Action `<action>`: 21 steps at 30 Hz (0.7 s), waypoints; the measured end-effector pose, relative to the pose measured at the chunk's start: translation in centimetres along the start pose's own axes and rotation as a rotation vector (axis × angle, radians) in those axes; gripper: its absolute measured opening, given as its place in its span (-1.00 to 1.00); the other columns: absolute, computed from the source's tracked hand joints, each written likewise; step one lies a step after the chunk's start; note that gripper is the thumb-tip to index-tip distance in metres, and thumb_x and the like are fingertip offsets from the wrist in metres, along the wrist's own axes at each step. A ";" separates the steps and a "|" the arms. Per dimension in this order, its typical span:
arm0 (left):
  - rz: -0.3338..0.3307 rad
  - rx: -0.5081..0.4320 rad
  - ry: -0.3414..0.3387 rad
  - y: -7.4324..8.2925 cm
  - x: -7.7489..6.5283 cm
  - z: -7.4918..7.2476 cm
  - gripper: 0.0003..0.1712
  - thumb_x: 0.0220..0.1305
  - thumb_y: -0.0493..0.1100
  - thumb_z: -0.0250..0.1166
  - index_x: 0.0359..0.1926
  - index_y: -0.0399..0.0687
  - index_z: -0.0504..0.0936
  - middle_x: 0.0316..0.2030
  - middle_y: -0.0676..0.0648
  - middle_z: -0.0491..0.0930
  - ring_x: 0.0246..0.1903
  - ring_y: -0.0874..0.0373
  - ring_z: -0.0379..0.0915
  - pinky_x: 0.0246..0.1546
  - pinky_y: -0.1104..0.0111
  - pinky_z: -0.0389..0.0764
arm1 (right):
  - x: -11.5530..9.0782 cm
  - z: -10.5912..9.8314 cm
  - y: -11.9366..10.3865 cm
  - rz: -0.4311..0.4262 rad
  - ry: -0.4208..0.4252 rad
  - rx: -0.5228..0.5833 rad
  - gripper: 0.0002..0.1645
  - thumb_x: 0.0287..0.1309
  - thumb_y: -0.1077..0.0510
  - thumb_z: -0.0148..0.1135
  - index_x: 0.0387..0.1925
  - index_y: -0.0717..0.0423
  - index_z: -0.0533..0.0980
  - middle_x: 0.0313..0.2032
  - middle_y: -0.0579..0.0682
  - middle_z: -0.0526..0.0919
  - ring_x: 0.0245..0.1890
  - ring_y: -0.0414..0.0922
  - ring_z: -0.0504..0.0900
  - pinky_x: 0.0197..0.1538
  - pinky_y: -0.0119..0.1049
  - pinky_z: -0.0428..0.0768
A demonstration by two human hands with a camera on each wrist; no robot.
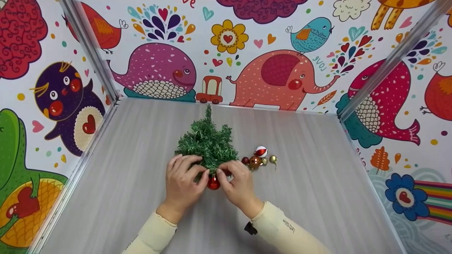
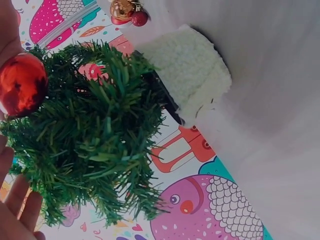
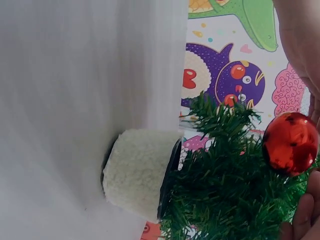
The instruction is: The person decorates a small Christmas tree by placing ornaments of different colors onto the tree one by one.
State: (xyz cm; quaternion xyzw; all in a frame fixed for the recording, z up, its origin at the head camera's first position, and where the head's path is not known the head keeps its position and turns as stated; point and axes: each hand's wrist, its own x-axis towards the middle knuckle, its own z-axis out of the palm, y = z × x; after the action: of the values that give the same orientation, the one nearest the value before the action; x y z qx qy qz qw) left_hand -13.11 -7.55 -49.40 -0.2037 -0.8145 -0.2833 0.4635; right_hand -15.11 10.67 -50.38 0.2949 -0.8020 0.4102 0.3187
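Observation:
A small green artificial Christmas tree [image 1: 206,139] stands upright on the table, its base a pot wrapped in white fleecy cloth [image 3: 140,172]. At its near side hangs a shiny red Christmas ball [image 1: 213,182], just below the fingertips of both hands. My left hand [image 1: 185,180] pinches with thumb and index finger at the branch tip above the ball, its other fingers bent against the foliage. From the other side my right hand [image 1: 236,181] pinches at the top of the ball. The ball's hanger is hidden behind the fingers.
To the right of the tree lies a group of small baubles: a red-and-white ball [image 1: 261,151], a copper-coloured ball [image 1: 255,161], a dark red one [image 1: 245,160] and gold ones [image 1: 273,159]. Cartoon-printed walls [image 1: 159,70] with metal corner posts [image 1: 93,53] enclose the table.

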 end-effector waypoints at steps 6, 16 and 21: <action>-0.002 0.008 -0.016 -0.2 -0.1 0.0 -0.90 0.08 -0.14 0.41 -0.51 -0.02 0.69 -0.20 -0.03 0.68 -0.16 0.02 0.60 0.12 0.00 0.38 | 0.0 0.0 -0.1 0.000 -0.006 -0.009 -0.92 0.20 0.18 0.26 -0.40 -0.04 0.59 -0.42 -0.27 0.57 -0.41 -0.31 0.49 -0.33 -0.44 0.48; 0.007 0.012 -0.037 -0.5 -0.4 0.2 -0.89 0.09 -0.14 0.41 -0.50 -0.03 0.68 -0.25 -0.03 0.67 -0.19 0.01 0.60 0.09 -0.07 0.42 | 0.0 0.1 -0.2 0.048 -0.075 -0.030 -0.94 0.24 0.18 0.21 -0.37 -0.01 0.55 -0.18 -0.12 0.60 -0.22 -0.22 0.58 -0.18 -0.26 0.58; -0.006 0.010 -0.031 -0.3 -0.3 0.2 -0.89 0.08 -0.15 0.41 -0.51 -0.03 0.68 -0.27 -0.03 0.68 -0.19 0.01 0.60 0.08 -0.08 0.42 | -0.1 0.0 -0.2 0.081 -0.098 0.002 -0.93 0.23 0.22 0.24 -0.36 -0.01 0.55 -0.22 -0.16 0.63 -0.21 -0.22 0.60 -0.14 -0.23 0.60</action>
State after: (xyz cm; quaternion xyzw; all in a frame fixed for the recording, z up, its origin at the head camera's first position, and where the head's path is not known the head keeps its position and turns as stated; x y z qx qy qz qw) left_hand -13.26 -7.71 -49.85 -0.2034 -0.8235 -0.2775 0.4510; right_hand -14.90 10.66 -50.39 0.2823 -0.8274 0.4088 0.2619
